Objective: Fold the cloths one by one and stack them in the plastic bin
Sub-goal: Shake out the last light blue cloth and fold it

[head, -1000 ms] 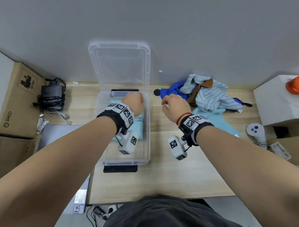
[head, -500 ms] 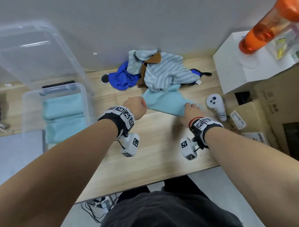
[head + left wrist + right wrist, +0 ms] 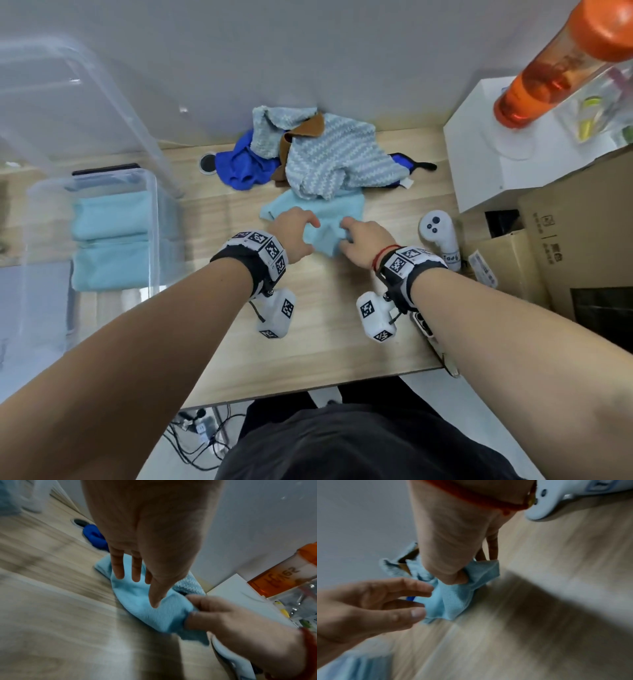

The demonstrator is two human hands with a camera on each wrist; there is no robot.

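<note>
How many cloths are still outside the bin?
4 visible: light blue cloth pinched by the right hand; striped knit cloth, royal blue cloth and brown cloth piled behind it. More may be hidden underneath.

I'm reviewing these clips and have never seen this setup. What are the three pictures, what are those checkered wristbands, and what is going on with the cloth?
No robot here: a person works bare-handed, wearing a camera on the head and one on each wrist; the checkered bands hold the wrist cameras. The wide picture is the head view looking down at a wooden table. The other two look along each hand.

The right hand pinches a bunched edge of a light blue cloth. The left hand has loosely spread fingers on or just over that cloth, with no grip.

Behind lies a pile of unfolded cloths. On the left, the plastic bin already holds folded light blue cloths. A white controller lies on the right.
</note>
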